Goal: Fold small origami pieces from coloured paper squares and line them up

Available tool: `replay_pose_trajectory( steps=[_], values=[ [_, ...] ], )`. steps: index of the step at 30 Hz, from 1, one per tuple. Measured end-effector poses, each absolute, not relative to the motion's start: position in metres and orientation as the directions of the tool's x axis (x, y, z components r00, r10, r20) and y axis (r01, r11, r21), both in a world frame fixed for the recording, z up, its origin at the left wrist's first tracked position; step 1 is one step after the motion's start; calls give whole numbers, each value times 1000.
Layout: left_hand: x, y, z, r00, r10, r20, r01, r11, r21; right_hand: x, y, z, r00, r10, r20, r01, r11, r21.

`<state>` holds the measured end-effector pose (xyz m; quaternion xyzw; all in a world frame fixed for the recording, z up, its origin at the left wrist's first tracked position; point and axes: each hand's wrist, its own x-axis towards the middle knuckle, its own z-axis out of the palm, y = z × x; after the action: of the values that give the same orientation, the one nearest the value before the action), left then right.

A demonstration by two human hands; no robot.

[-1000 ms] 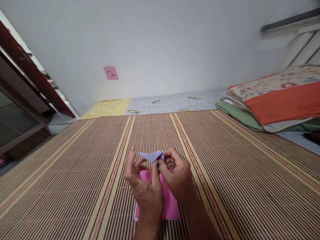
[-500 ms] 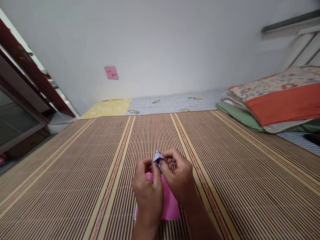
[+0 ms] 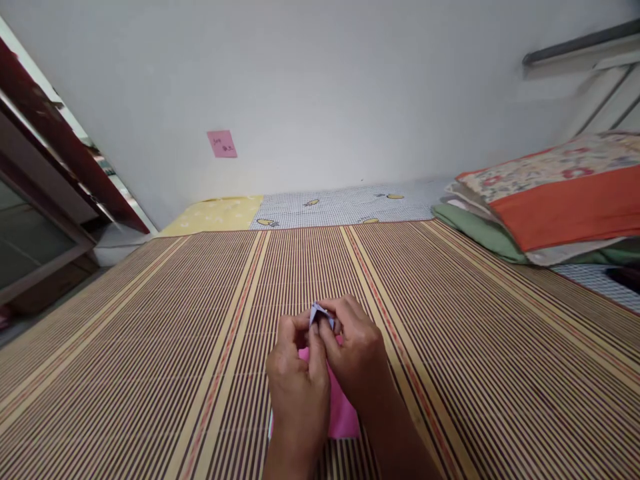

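Between my two hands is a small piece of folded pale blue-violet paper [image 3: 316,311], its pointed top facing away from me. My left hand [image 3: 296,367] pinches its left side between thumb and fingers. On the other side, my right hand [image 3: 354,343] grips it, with the thumb at the paper's near opening and the fingers curled behind. The fingertips hide much of the folds. Below both hands lies a bright pink sheet [image 3: 344,417], partly covered by my wrists; a thin pale edge shows at its left.
A striped bamboo mat [image 3: 200,320] spreads across the bed. Folded bedding [image 3: 560,207] in orange, floral and green is piled at the right. Along the white wall runs a patterned sheet [image 3: 340,205], and a pink note [image 3: 222,144] is stuck above it. A dark red door frame [image 3: 65,127] stands left.
The folded paper has turned slightly and shifted a little to the right between my fingers. My left hand has edged right with it; both hands keep their hold.
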<state>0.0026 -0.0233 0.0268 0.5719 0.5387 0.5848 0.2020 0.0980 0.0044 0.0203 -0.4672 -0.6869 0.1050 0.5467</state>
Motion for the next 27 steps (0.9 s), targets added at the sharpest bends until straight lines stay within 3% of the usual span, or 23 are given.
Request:
replay_pose_trajectory(
  steps=[5,10,18,23,27],
  values=[
    [1,-24,28,-261,911,320,247,-258,934,97,6,18,-53,699,713,573,606,-551],
    [-1,-23,27,-278,903,328,293,-246,924,94,6,16,-46,650,758,572,640,-514],
    [0,-24,29,-321,860,397,256,-324,911,93,0,26,147,770,621,279,570,-773],
    [-5,-21,29,-291,939,182,-54,-206,977,99,-2,28,158,840,518,171,494,-853],
    [-10,-17,23,-265,964,28,-280,-105,954,112,-1,34,13,877,480,101,477,-873]
  ],
)
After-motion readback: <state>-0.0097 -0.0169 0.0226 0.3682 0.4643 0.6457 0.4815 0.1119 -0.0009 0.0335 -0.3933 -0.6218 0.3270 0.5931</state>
